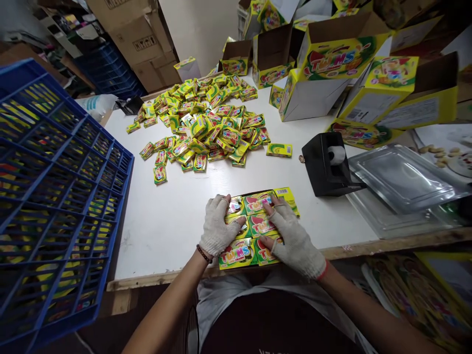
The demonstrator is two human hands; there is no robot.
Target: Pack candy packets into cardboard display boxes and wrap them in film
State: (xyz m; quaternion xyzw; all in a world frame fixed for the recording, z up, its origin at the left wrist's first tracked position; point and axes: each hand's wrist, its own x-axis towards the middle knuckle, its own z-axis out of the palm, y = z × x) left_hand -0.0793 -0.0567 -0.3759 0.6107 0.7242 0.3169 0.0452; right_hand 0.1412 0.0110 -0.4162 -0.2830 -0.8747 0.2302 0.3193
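Observation:
Near the table's front edge lies a yellow carton (289, 199), with two columns of small TWINS packs (238, 251) in flat rows in it. My left hand (219, 225), in a grey-white fingerless glove, rests along its left side, the thumb over the middle pack and fingertips at the upper left one. My right hand (295, 238), gloved alike, lies over the right side. Its spread fingers touch the upper packs, and its thumb rests on the lower right one. Both hands have their fingers apart. The carton's right wall is partly hidden under my right hand.
A heap of small packs (206, 128) covers the table's back. A blue crate (125, 167) full of packs stands left. At right are a black tape dispenser (319, 169), clear plastic trays (401, 182) and several open display cartons (317, 98). A single pack (279, 150) lies apart.

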